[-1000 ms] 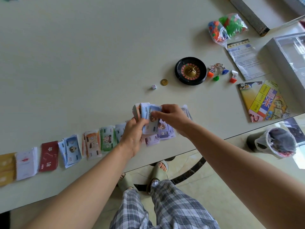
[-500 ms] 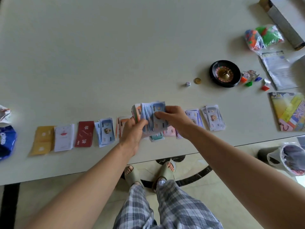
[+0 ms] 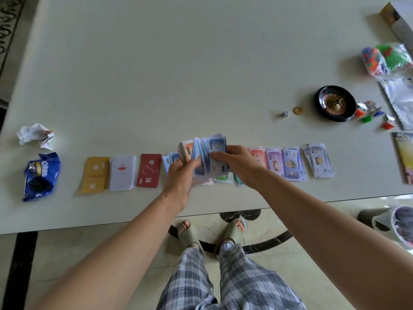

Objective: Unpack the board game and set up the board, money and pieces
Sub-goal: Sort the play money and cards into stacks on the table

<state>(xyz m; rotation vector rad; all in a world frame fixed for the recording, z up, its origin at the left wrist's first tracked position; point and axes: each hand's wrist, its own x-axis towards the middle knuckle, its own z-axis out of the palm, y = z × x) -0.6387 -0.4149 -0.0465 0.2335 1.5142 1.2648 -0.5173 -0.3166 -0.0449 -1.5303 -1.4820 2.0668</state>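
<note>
Still, left grip and right grip hold the fanned money.

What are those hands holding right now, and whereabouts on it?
A fanned wad of play money. The left hand grips its lower left end; the right hand pinches the front blue note at its right edge.
</note>
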